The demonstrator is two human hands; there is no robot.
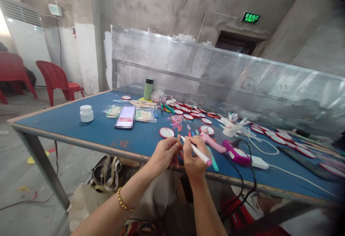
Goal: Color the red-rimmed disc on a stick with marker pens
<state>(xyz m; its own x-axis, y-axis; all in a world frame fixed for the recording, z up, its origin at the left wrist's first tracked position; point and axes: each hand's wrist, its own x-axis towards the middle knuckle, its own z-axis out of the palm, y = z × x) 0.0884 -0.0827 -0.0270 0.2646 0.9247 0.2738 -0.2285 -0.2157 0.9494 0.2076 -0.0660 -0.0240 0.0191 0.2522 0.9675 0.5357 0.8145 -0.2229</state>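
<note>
My left hand (165,153), with a gold bead bracelet at its wrist, pinches a small flat wooden stick (179,131) upright near the table's front edge. The stick's upper part is reddish. In my right hand (196,157) is a white marker (201,153) with a pink end, held like a pen. The marker's tip points at the stick; whether it touches I cannot tell. Just behind the hands lie a round white disc with a red rim (166,132) and a pile of small pink and multicoloured pieces (176,121). Coloured markers lie beside my right hand.
On the blue table (140,139) are a white jar (86,114), a phone (125,116), bagged sticks (145,115) and a green bottle (148,89). Rightward are a pink glue gun (212,142), a purple power strip (235,153), cables and a cup of pens (230,128). A perforated metal panel (172,60) stands behind.
</note>
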